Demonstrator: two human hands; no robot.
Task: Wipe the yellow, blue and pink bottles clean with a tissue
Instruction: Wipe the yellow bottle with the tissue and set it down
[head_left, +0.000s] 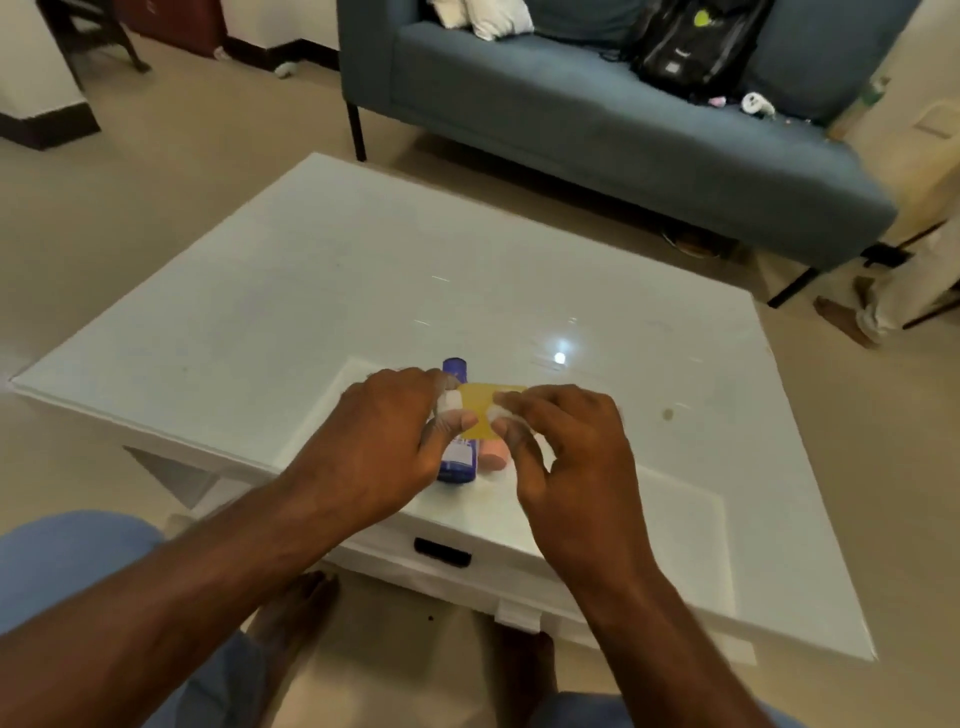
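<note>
Yellow plastic shows between the two hands: the yellow bottle (485, 410) is held up off the white table (311, 291), its long axis running roughly crosswise from one grip to the other. The left hand (384, 441) is closed on the bottle's left end, where a whitish bit, perhaps the cap or a fold of paper, peeps out between the fingers; which it is cannot be told. The right hand (566, 457) pinches a small white wad, the tissue (501, 413), against the bottle's right part, thumb and fingers narrow around it. Directly below the grips, nearer the person than the bottle's far edge, lie the blue bottle (457, 457) and the pink bottle (492, 456), both resting on the table side by side and close to touching, their long axes pointing away from the person and so across the yellow one's. The blue one sits under the left hand's fingertips and the pink one under the gap between the hands, slightly toward the right. By my reading, the wiping stroke must travel along the yellow bottle's length, from the right grip toward the left, and once that is done the left hand is the nearer for reaching the blue bottle.
</note>
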